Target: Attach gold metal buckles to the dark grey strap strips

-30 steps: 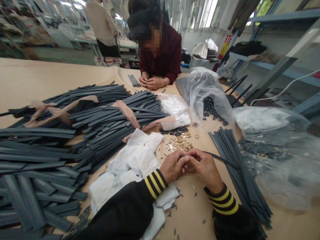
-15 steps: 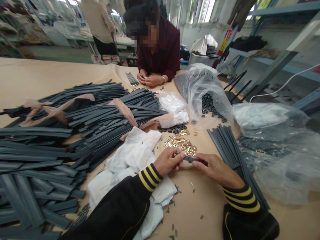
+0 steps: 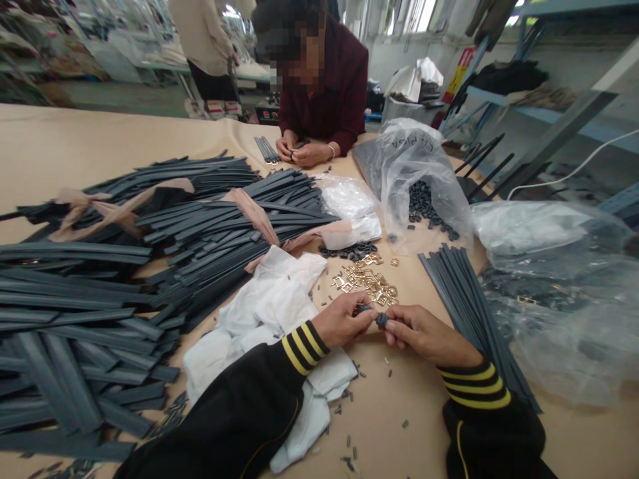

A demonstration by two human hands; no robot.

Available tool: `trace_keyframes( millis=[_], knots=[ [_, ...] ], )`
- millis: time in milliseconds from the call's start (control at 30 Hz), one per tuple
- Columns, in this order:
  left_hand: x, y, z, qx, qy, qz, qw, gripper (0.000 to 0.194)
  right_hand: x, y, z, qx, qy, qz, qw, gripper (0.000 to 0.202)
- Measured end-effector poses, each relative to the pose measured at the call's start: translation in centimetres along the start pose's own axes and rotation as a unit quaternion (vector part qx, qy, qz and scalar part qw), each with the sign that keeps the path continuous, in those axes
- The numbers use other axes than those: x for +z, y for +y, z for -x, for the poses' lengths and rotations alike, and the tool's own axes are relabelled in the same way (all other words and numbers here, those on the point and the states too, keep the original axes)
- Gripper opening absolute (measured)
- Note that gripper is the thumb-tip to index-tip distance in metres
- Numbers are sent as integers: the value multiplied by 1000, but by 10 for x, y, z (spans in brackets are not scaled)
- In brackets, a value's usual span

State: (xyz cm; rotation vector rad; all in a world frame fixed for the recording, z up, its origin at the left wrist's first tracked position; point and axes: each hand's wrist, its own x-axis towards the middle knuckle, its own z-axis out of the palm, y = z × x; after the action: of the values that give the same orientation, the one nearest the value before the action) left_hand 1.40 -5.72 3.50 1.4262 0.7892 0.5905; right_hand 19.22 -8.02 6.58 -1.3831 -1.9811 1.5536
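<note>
Strap end [image 3: 381, 319], dark and matte, sits pinched between both hands just above the table [image 3: 74, 140], its short axis running left to right. The right hand [image 3: 424, 334] grips it by the fingertips; the left hand [image 3: 344, 320] pinches a small dark piece against it. Shiny gold buckles [image 3: 367, 281] lie just beyond, flat straps [image 3: 464, 299] to the right.

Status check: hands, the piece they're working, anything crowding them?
Left hand and right hand both pinching a small dark strap piece. Pile of small gold metal buckles just beyond. Crumpled white cloth beside left hand.
</note>
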Motion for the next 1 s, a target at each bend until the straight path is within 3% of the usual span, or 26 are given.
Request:
trace_keyframes(
  millis=[167, 500, 700, 833, 1000],
  knots=[
    [-2, 4, -1, 46, 50, -111, 992, 13, 1, 4, -1, 34, 3, -42, 998, 27],
    [-2, -7, -1, 68, 67, -216, 972, 7, 9, 11, -8, 41, 15, -98, 994, 30],
    [0, -4, -1, 62, 87, -223, 969, 11, 9, 9, -11, 5, 63, 2, 998, 29],
    [1, -2, 1, 83, 63, -203, 974, 20, 6, 5, -8, -23, 77, 54, 995, 33],
    [2, -8, 1, 84, 34, -279, 956, 20, 8, 6, -9, 32, 31, 25, 999, 29]
  ],
)
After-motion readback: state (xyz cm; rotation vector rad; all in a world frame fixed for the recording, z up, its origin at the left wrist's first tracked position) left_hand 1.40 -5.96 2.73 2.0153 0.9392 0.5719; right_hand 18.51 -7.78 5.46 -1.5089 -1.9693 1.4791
